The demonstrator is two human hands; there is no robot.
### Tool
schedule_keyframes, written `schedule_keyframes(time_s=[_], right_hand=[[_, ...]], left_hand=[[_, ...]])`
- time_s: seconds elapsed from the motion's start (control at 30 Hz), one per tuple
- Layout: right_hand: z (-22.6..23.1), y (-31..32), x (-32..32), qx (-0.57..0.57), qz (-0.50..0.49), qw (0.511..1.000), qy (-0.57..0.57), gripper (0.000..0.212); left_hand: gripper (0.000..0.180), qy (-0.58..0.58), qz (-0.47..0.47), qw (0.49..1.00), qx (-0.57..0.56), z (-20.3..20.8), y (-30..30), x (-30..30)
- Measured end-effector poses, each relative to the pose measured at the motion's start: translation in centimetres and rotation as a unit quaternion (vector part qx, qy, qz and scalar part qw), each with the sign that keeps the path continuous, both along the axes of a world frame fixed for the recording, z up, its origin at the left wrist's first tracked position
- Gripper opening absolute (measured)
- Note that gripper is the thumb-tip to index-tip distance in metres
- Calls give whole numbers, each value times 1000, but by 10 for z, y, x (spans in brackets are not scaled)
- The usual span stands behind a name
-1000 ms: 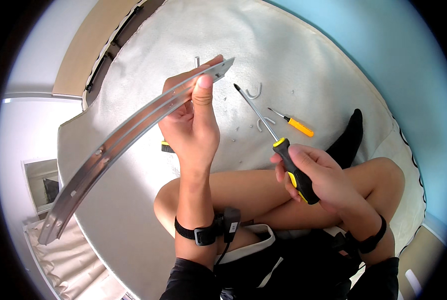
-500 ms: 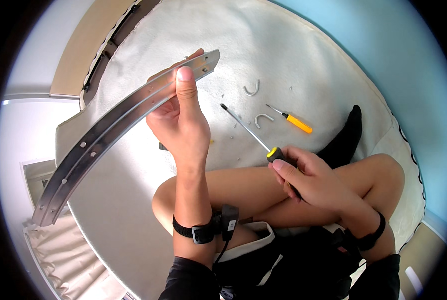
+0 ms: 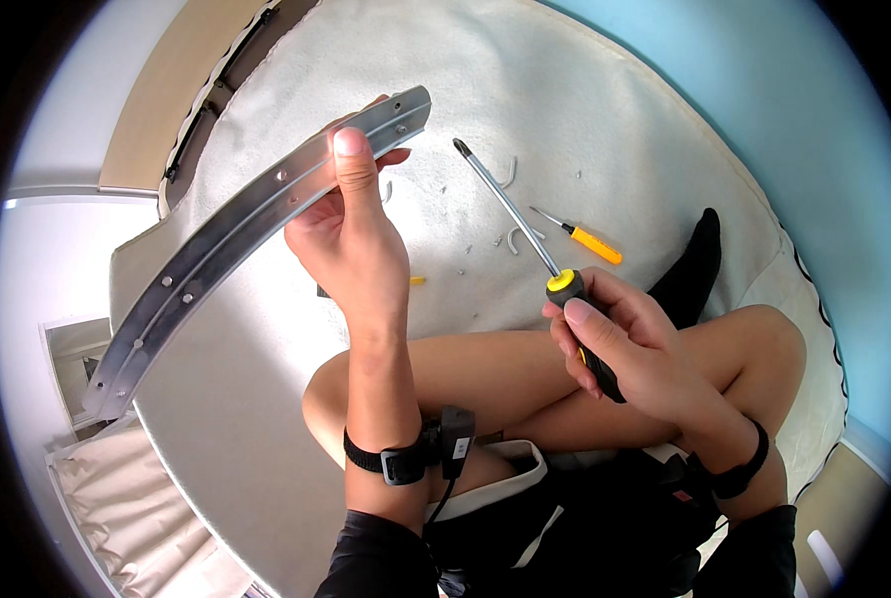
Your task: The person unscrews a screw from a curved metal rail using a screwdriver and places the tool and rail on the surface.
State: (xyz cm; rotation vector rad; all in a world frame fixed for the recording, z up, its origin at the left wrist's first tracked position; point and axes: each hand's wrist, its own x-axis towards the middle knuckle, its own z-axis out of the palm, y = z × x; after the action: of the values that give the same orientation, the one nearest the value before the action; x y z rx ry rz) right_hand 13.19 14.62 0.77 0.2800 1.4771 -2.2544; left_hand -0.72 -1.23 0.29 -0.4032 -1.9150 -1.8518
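Note:
My left hand (image 3: 360, 234) is closed around a long metal rail (image 3: 228, 221) near its upper right end, thumb pressed on the front face. The rail is silvery, with a lengthwise ridge and several holes, and slants down to the left above the bed. In my right hand (image 3: 630, 344) is a Phillips screwdriver (image 3: 510, 209) with a black and yellow handle, its shaft pointing up and left. The tip is apart from the rail. Behind its shaft lie metal hooks (image 3: 515, 242), partly hidden. A smaller screwdriver (image 3: 595, 245) with a yellow handle rests to their right.
A white quilted cover (image 3: 435, 60) spreads under everything, with several tiny metal parts (image 3: 462, 272) scattered on it. Another yellow and black object (image 3: 417, 281) is mostly hidden behind my left wrist. My crossed legs (image 3: 465, 379) lie close below. A pale blue wall (image 3: 794, 130) borders the right.
The rail has tilted slightly, its lower left end rising, and my left hand has shifted a little left. The screwdriver in my right hand has swung more upright, its tip now higher.

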Motion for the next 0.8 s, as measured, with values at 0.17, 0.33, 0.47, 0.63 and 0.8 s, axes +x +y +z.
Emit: schedule_keyframes(time_s=[0.17,0.33,0.47,0.63,0.8], right_hand=[[-3,0,0,13,9,1000,9,19],[-3,0,1,9,4,1000,1,19],[-3,-1,0,15,-2,1000,-3,19],[-4,1,1,15,0,1000,7,20],[-3,1,0,10,6,1000,5,21]], left_hand=[[27,-22,-66,996,63,1,6,3],[26,-36,-106,992,65,0,7,6],[24,-27,-130,989,66,-2,5,6],[24,-12,-133,989,56,-4,5,6],[30,53,-143,988,-15,-7,4,2]])
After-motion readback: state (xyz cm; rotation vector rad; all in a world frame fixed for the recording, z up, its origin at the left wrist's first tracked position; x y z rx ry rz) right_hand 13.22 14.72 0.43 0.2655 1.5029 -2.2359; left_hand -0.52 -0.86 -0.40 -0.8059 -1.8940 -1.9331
